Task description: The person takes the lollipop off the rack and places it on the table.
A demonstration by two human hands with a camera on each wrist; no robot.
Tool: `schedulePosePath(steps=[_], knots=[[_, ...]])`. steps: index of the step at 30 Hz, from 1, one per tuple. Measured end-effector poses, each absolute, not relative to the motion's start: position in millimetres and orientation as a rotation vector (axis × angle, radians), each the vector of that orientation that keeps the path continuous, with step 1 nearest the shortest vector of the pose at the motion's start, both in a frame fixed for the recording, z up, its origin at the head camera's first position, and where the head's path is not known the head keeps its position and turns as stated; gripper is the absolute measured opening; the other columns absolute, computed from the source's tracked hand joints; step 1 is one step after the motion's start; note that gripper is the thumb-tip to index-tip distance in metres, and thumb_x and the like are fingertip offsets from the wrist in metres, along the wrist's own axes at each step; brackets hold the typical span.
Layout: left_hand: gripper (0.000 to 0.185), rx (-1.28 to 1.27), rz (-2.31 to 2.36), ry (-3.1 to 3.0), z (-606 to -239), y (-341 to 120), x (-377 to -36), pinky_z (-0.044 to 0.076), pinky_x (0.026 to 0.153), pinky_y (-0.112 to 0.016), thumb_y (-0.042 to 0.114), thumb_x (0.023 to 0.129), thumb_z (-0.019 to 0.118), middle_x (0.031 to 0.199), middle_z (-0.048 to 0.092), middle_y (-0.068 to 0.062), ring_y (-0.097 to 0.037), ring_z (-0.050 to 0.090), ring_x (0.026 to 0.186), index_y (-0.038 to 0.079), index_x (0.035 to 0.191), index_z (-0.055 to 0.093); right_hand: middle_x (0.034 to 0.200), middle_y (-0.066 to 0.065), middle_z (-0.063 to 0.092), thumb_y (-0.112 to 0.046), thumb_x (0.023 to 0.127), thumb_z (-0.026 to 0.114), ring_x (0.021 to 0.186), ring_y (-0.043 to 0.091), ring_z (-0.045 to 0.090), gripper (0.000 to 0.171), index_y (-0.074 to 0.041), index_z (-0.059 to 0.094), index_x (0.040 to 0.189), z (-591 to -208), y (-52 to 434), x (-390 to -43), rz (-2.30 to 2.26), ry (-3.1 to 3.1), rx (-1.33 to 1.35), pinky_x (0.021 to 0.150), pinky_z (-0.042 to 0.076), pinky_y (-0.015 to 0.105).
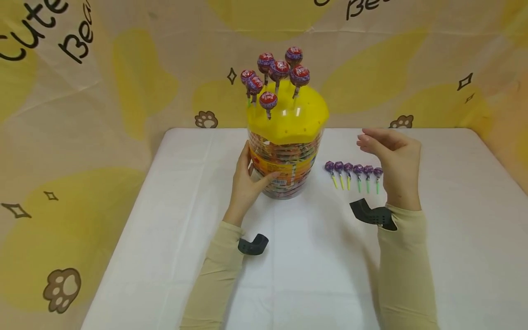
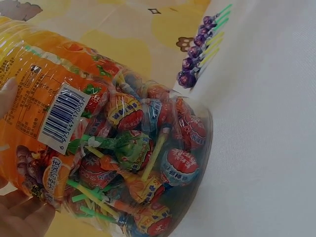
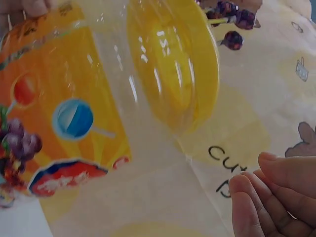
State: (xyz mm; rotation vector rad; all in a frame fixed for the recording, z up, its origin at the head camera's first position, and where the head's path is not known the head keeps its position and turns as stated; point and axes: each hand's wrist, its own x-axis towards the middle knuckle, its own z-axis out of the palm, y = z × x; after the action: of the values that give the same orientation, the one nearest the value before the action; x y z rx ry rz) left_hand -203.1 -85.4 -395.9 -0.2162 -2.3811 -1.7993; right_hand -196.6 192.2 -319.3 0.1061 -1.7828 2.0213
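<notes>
A clear plastic jar with an orange label stands on the table, tilted a little in the head view. My left hand grips its left side, thumb across the label front and fingers round behind. Wrapped lollipops fill the jar's inside. Its yellow lid has small holes, and several red-and-purple lollipops stand upright in it. My right hand is raised to the right of the jar, fingers bent, thumb close to the fingertips, nothing between them in the right wrist view.
Several purple lollipops with yellow and green sticks lie in a row on the white table, right of the jar and partly below my right hand. A yellow patterned cloth hangs behind the table.
</notes>
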Motion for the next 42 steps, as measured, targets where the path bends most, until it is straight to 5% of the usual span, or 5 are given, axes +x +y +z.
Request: schedulePosePath(steps=[19, 42], knots=[[0.097, -0.208, -1.824, -2.362, -396.1, -85.0, -202.3, 0.026, 0.113, -0.034, 0.023, 0.08, 0.077, 0.154, 0.019, -0.006, -0.019, 0.023, 0.14, 0.013, 0.152, 0.012, 0.095, 0.009, 0.07, -0.007, 0.08, 0.075, 0.09, 0.026, 0.063, 0.021, 0.002, 0.073, 0.098, -265.3, 114.2, -203.4, 2.004, -1.855, 0.333, 0.089, 0.052, 0.03], [0.096, -0.215, -1.807, -2.364, -395.3, -85.1, -200.8, 0.026, 0.113, -0.036, 0.022, 0.081, 0.077, 0.154, 0.02, -0.007, -0.021, 0.023, 0.14, 0.01, 0.152, 0.014, 0.087, 0.015, 0.071, -0.005, 0.078, 0.077, 0.075, 0.013, 0.066, 0.017, 0.007, 0.072, 0.089, -254.8, 73.5, -220.4, 1.559, -1.885, 0.36, 0.076, 0.056, 0.025]])
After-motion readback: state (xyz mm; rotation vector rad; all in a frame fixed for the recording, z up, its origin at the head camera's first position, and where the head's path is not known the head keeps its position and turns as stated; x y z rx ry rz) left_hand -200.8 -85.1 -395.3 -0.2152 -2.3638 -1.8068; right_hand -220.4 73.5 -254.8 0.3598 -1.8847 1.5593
